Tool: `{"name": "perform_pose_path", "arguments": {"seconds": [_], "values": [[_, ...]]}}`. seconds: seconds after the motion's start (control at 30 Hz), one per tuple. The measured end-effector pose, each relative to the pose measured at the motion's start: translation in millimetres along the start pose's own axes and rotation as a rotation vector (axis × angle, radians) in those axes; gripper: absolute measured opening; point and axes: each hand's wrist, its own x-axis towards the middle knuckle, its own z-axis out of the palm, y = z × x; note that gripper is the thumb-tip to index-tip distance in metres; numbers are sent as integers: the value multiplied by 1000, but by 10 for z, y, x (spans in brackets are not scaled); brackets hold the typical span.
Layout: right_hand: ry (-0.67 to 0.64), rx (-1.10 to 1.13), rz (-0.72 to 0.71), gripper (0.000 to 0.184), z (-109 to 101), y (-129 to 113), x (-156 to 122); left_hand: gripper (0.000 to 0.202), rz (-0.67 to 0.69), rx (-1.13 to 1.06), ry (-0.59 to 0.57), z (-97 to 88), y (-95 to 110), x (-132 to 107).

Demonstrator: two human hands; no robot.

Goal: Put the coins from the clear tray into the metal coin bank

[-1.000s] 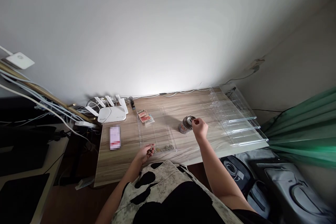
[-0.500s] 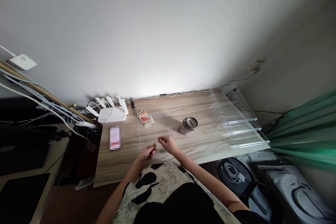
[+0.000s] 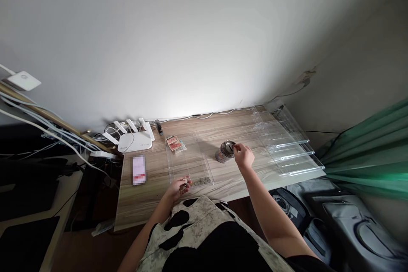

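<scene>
My left hand (image 3: 180, 188) is curled palm up around coins (image 3: 184, 182) over the near end of a clear plastic tray (image 3: 170, 165). Beside it, several coins (image 3: 202, 181) lie in a row along the tray's near edge. A tin coin bank (image 3: 222, 155) with a slotted lid and wire handle stands upright, right of the tray. At its lid, next to the slot, my right hand (image 3: 244, 157) is closed in a pinch; whatever is between those fingertips is hidden. A few banknotes (image 3: 175, 144) lie toward the tray's far end.
A white router (image 3: 135, 141) with cables sits at the back left, near a small dark bottle (image 3: 158, 127). A blurred pink-and-white item (image 3: 139, 171) lies on the left of the wooden table (image 3: 149, 204). Stacked clear trays (image 3: 287, 144) occupy the right side.
My right hand has moved right from beside my left hand to the coin bank's lid. My left hand has turned palm up, and more coins show in the tray.
</scene>
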Motion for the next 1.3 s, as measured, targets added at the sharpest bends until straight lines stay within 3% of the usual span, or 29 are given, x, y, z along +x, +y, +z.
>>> {"name": "perform_pose_path", "arguments": {"seconds": [0.23, 0.43, 0.5, 0.6, 0.63, 0.73, 0.87, 0.93, 1.07, 1.13, 1.2, 1.3], "values": [[-41, -45, -77, 10, 85, 3, -21, 18, 46, 84, -57, -14, -96, 102], [-11, 52, -184, 25, 130, -182, -236, 28, 87, 119, -24, -31, -97, 115], [-184, 186, -232, 30, 231, -352, -501, 29, 97, 104, -32, -24, -87, 111], [-712, 409, -281, 28, 448, -659, -1003, 27, 112, 85, -23, 13, -71, 108], [-824, 465, -293, 27, 515, -748, -1151, 26, 118, 84, -17, 29, -68, 107], [-864, 514, -281, 19, 630, -906, -1407, 24, 127, 98, -28, 66, -63, 97], [-912, 497, -291, 15, 582, -874, -1312, 23, 120, 91, -41, 71, -54, 69], [-818, 495, -306, 16, 504, -786, -1139, 21, 114, 65, -26, 61, -38, 60], [-187, 355, -206, 29, 306, -472, -632, 17, 58, -20, 32, 41, -2, 64], [36, 195, -129, 30, 218, -266, -371, 14, 32, -51, 53, 34, 6, 72], [94, 85, -121, 29, 162, -77, -175, 15, 19, -42, 42, 27, 5, 77], [71, 11, -140, 27, 146, 95, -37, 21, 23, 11, -2, 17, 1, 78]]}}
